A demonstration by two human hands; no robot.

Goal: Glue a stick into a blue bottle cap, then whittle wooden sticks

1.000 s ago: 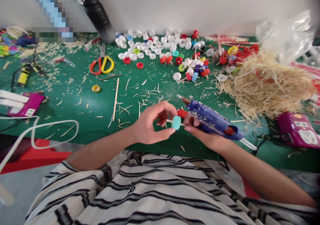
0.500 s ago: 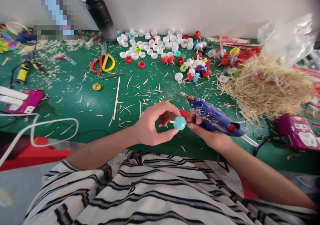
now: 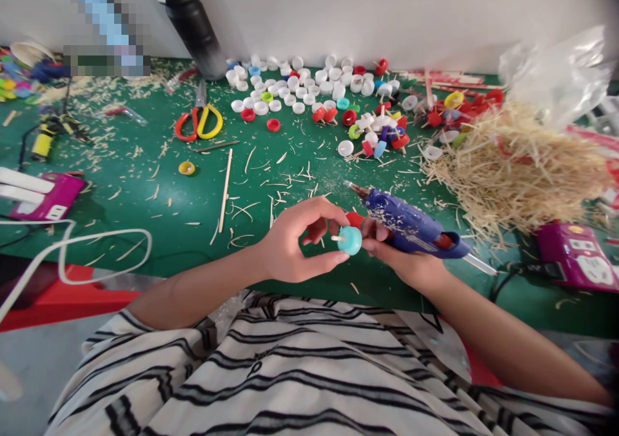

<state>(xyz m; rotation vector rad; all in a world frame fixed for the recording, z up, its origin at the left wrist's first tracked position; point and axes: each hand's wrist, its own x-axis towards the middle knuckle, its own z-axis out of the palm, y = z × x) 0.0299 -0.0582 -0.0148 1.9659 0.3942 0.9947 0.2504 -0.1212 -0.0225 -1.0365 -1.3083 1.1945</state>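
Observation:
Between both hands is a turquoise bottle cap [image 3: 350, 241], with a short wooden stick poking from its left side. The thumb and index finger of my left hand [image 3: 302, 239] curl around it, the thumb touching its lower edge. My right hand [image 3: 406, 255] holds a blue hot glue gun [image 3: 411, 223] against its palm, while its fingertips meet the cap's right side. The gun's nozzle points up and left, and a clear glue stick juts from its rear. Just behind the turquoise cap shows a red cap [image 3: 355, 219], partly hidden by the fingers.
Many white and coloured caps [image 3: 300, 94] lie at the back of the green table [image 3: 271, 158]. Scissors [image 3: 198, 123], a black bottle [image 3: 191, 23] and a yellow cap [image 3: 187, 168] are left. Wood shavings [image 3: 522, 171] and a magenta box [image 3: 578, 255] are right.
The turquoise cap has shifted slightly right and turned a little in the fingers. The glue gun's nozzle has moved slightly left. My left hand has hardly moved.

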